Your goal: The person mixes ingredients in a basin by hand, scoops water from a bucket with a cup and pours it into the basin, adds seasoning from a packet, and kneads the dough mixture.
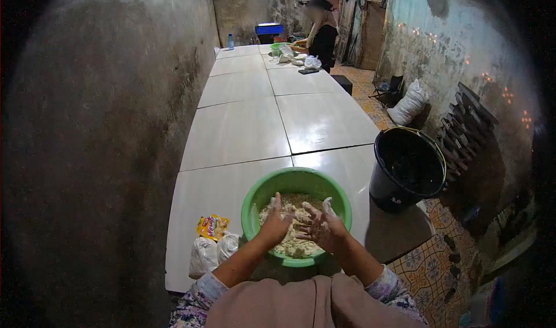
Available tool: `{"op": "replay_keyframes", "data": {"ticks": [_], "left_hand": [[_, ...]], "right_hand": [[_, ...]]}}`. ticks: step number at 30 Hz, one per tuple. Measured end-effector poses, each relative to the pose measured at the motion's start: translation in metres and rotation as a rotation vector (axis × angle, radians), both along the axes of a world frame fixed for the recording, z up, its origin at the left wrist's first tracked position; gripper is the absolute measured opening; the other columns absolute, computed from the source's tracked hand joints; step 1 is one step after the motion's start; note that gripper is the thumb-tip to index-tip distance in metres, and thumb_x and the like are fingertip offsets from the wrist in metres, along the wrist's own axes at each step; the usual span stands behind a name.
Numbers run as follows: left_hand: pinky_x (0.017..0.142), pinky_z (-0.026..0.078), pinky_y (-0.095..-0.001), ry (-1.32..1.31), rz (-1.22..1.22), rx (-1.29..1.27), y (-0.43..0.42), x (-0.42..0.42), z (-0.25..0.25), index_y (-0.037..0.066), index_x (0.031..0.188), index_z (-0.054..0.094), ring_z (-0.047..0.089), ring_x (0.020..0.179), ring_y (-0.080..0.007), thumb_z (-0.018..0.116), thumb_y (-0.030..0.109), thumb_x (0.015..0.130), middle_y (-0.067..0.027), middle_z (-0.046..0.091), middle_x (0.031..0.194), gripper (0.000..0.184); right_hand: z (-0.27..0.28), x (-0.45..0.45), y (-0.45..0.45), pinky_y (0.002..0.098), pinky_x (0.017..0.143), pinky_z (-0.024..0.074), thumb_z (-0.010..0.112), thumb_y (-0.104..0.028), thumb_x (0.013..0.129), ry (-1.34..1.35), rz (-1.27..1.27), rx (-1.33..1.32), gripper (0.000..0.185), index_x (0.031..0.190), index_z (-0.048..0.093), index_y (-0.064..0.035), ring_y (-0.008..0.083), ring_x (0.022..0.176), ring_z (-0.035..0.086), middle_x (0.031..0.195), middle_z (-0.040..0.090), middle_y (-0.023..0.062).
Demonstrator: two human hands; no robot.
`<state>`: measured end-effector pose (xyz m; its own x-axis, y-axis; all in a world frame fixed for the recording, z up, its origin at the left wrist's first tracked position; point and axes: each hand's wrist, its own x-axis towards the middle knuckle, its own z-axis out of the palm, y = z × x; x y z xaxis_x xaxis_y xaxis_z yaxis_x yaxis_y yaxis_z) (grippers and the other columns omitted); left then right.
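A round green basin (pixel 250 203) stands on the near part of the white tiled table, with a crumbly pale flour mixture (pixel 292 246) inside. My left hand (pixel 278 225) is over the left half of the mixture, thumb raised and fingers pointing inward. Facing it from the right is my right hand (pixel 324 226), its fingers spread and coated with flour or dough. Neither hand holds an object. Left of the basin lie a yellow packet (pixel 213 226) and two clear bags of white powder (pixel 204 257).
A black bucket (pixel 385 183) stands at the table's right edge. At the far end of the table (pixel 237 125), a person in dark clothes (pixel 326 41) stands by another green basin (pixel 277 46) and several bags. A blue bottle (pixel 230 42) is at the far left.
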<state>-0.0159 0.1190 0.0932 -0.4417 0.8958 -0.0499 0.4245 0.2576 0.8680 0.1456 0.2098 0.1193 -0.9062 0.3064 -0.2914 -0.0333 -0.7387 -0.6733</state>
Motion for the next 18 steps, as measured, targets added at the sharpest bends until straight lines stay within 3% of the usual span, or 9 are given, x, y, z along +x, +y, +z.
{"op": "replay_keyframes", "data": {"ticks": [2, 3, 4, 6, 7, 10, 11, 16, 18], "left_hand": [[0.109, 0.031, -0.0417, 0.084, -0.192, -0.090, -0.016, 0.024, 0.049, 0.005, 0.149, 0.017, 0.037, 0.133, -0.0398, 0.052, 0.023, 0.093, -0.0259, 0.033, 0.146, 0.068], [0.096, 0.044, -0.0402, 0.051, -0.223, 0.017, -0.017, 0.028, 0.043, 0.004, 0.141, 0.041, 0.057, 0.114, -0.0343, 0.059, 0.015, 0.089, -0.0241, 0.057, 0.124, 0.056], [0.096, 0.044, -0.0402, 0.050, -0.215, 0.019, -0.016, 0.023, 0.040, 0.004, 0.141, 0.041, 0.057, 0.114, -0.0343, 0.059, 0.015, 0.089, -0.0241, 0.057, 0.124, 0.056], [0.083, 0.052, -0.0345, -0.105, -0.239, 0.036, -0.014, 0.010, 0.034, 0.002, 0.123, 0.059, 0.066, 0.097, -0.0245, 0.062, 0.005, 0.086, -0.0203, 0.067, 0.108, 0.036], [0.075, 0.053, -0.0335, 0.020, -0.213, 0.131, -0.013, 0.009, 0.029, 0.002, 0.109, 0.067, 0.068, 0.079, -0.0228, 0.059, -0.004, 0.084, -0.0186, 0.070, 0.092, 0.027], [0.074, 0.052, -0.0338, 0.023, -0.170, -0.014, -0.015, -0.001, 0.039, 0.001, 0.108, 0.067, 0.067, 0.079, -0.0213, 0.056, -0.003, 0.086, -0.0176, 0.070, 0.094, 0.025], [0.076, 0.052, -0.0336, -0.017, -0.140, 0.018, -0.011, -0.006, 0.034, 0.000, 0.107, 0.068, 0.066, 0.080, -0.0191, 0.055, 0.000, 0.090, -0.0160, 0.070, 0.092, 0.022], [0.083, 0.051, -0.0300, -0.297, -0.169, 0.037, -0.011, -0.009, 0.029, 0.000, 0.120, 0.061, 0.063, 0.090, -0.0158, 0.055, 0.004, 0.093, -0.0116, 0.067, 0.104, 0.028], [0.084, 0.051, -0.0286, -0.417, -0.149, 0.064, -0.020, 0.006, 0.048, 0.000, 0.128, 0.053, 0.062, 0.096, -0.0161, 0.060, 0.003, 0.089, -0.0116, 0.065, 0.110, 0.039]], "right_hand": [[0.004, 0.001, -0.004, 0.0463, 0.099, 0.0418, 0.024, -0.073, 0.088, 0.037, -0.065, 0.023, 0.090, 0.151, 0.007, -0.0117, 0.0314, 0.114, 0.055, 0.144, 0.039, 0.0176], [0.001, -0.002, -0.003, 0.0416, 0.090, 0.0493, 0.022, -0.071, 0.091, 0.084, -0.051, -0.026, 0.085, 0.152, 0.008, -0.0143, 0.0313, 0.113, 0.054, 0.140, 0.041, 0.0205], [0.000, -0.001, -0.002, 0.0416, 0.090, 0.0493, 0.022, -0.071, 0.091, 0.083, -0.043, -0.024, 0.085, 0.152, 0.008, -0.0143, 0.0313, 0.113, 0.054, 0.140, 0.041, 0.0205], [0.002, 0.001, -0.004, 0.0411, 0.089, 0.0496, 0.023, -0.073, 0.089, 0.043, -0.075, -0.027, 0.087, 0.152, 0.005, -0.0160, 0.0319, 0.108, 0.057, 0.137, 0.043, 0.0230], [-0.004, 0.002, 0.000, 0.0445, 0.093, 0.0470, 0.021, -0.074, 0.088, 0.075, -0.041, -0.018, 0.088, 0.152, 0.000, -0.0165, 0.0349, 0.108, 0.057, 0.134, 0.046, 0.0252], [0.002, 0.005, -0.003, 0.0476, 0.097, 0.0432, 0.024, -0.078, 0.084, 0.127, -0.017, -0.031, 0.097, 0.151, -0.006, -0.0138, 0.0397, 0.115, 0.055, 0.131, 0.050, 0.0270], [0.009, 0.008, -0.004, 0.0484, 0.098, 0.0422, 0.023, -0.078, 0.084, 0.140, -0.007, 0.022, 0.098, 0.151, -0.007, -0.0143, 0.0426, 0.121, 0.050, 0.136, 0.045, 0.0285], [0.011, 0.007, 0.002, 0.0469, 0.095, 0.0451, 0.026, -0.079, 0.083, 0.176, 0.023, 0.053, 0.097, 0.152, -0.005, -0.0181, 0.0387, 0.119, 0.052, 0.137, 0.044, 0.0267], [0.006, 0.005, 0.005, 0.0469, 0.099, 0.0407, 0.020, -0.079, 0.084, 0.146, 0.031, 0.079, 0.094, 0.152, -0.005, -0.0187, 0.0365, 0.121, 0.051, 0.143, 0.039, 0.0242]]}}
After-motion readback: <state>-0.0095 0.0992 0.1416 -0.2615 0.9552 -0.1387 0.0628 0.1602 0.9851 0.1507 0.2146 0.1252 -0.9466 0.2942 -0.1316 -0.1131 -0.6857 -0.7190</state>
